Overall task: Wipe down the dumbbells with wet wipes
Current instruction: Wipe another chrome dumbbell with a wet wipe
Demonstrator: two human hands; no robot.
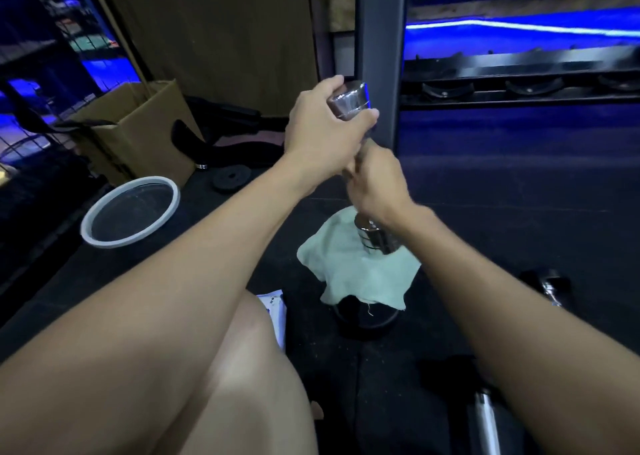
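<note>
The shiny metal dumbbell stands nearly straight up. Its bottom end sits on a light green cloth spread over something dark and round on the floor. Its top end is up high. The middle bar is hidden.

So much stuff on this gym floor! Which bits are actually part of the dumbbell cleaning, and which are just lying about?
Part of the job:
- chrome dumbbell, stood on end, left hand gripping its top, right hand round its handle
- pale green cloth under it
- white wipes packet by the knee
- second dumbbell on the floor

Lying about:
- cardboard box
- white-rimmed basin
- small weight plate
</note>
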